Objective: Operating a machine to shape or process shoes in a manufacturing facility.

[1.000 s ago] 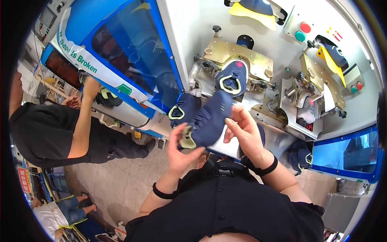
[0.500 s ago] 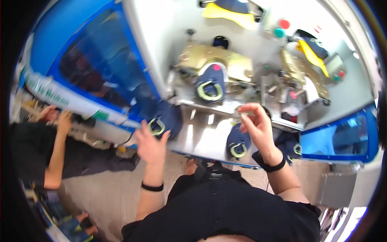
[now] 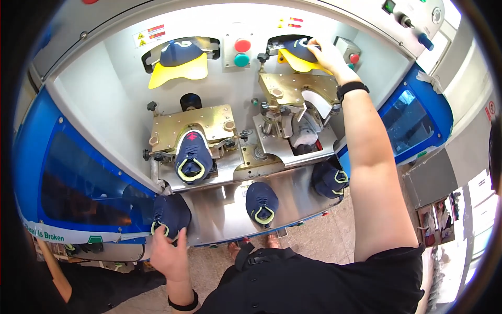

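Observation:
My right hand reaches up into the machine and grips a navy shoe upper seated on the right yellow mould. My left hand is low at the steel shelf's left end, its fingers on a navy shoe with a yellow-green collar. Another navy shoe sits clamped in the left brass fixture. Two more navy shoes lie on the shelf, one in the middle and one at the right. A grey last stands bare in the right fixture.
A second navy upper sits on the left yellow mould. Red and green buttons are on the back panel between the moulds. Blue guards flank the machine. Another person's arm is at the lower left.
My right hand let go of a shoe on the shelf and rose to the upper right mould. My left hand dropped onto the shoe at the shelf's left end. My view tilted up.

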{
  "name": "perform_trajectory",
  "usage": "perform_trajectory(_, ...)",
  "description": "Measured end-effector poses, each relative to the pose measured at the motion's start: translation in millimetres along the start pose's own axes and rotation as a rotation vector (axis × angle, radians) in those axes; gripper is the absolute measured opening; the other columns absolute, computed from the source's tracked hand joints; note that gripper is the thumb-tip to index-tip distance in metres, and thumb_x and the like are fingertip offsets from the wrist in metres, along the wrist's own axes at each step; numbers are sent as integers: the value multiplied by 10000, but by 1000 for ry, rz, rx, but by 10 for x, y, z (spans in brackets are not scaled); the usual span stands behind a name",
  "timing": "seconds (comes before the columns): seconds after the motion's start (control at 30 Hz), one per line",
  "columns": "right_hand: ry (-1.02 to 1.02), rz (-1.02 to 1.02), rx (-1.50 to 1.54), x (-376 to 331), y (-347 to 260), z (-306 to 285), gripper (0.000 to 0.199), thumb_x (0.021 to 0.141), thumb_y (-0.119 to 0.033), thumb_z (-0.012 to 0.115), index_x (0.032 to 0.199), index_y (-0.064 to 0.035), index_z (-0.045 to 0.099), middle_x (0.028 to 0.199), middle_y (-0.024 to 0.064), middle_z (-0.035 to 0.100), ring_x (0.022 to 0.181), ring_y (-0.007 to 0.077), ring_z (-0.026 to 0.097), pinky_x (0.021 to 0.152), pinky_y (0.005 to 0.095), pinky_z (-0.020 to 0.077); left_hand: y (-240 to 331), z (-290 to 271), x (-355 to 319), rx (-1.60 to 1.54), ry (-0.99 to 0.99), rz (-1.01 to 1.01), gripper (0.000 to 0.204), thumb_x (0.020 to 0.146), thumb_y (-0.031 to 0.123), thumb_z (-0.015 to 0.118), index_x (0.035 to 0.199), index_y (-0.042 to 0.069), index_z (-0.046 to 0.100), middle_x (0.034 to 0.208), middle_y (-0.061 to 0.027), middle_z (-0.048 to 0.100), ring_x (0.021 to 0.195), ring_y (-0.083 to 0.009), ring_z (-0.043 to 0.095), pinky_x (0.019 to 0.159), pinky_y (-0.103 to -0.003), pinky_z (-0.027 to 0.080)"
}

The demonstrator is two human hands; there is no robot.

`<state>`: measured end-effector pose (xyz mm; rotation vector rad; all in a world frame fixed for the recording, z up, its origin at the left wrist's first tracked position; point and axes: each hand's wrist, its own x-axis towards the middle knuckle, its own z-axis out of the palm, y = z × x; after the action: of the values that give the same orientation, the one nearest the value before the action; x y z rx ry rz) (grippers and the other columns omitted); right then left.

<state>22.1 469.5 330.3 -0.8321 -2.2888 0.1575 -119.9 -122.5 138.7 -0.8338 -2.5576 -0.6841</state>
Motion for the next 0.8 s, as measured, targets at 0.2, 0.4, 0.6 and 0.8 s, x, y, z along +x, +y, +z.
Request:
perform_trajectory(0.2, 200, -220, 165, -1158, -260, -29, 190, 948, -174, 595, 1005, 4, 627, 971, 151, 609, 931, 303, 611, 840, 355, 474, 880, 411, 23, -827, -540, 119, 218, 827, 122, 762, 994, 8, 679, 766, -56, 637, 665, -129, 630, 596, -260, 510)
perform_trajectory(0.4, 374, -75, 156, -3133, -594, 113, 181, 854, 1, 657, 1029, -39, 633, 990, 153, 569, 947, 351, 574, 839, 415, 477, 1854, 1037, -26, -1409, -1248, -87, 271, 1012, 217, 571, 1144, -13, 627, 1070, -96, 672, 862, -152, 684, 759, -273, 558)
perform_trajectory(0.6, 188, 41, 268, -3512, -414, 405, 249, 799, -31, 715, 1036, -71, 652, 1015, 122, 570, 947, 314, 588, 820, 382, 493, 3016, 1675, 35, -1775, -1276, -611, 303, 1022, 271, 557, 1228, 62, 484, 1057, -73, 639, 931, -191, 675, 788, -335, 566)
perform_trajectory(0.8, 99, 33, 105, -3059, -130, 350, 270, 875, -192, 679, 1127, -100, 655, 1160, 123, 588, 1080, 352, 576, 884, 416, 482, 3414, 2060, 152, -1863, -1080, -820, 367, 971, 309, 650, 1124, 3, 519, 1015, -104, 654, 883, -209, 684, 766, -353, 588)
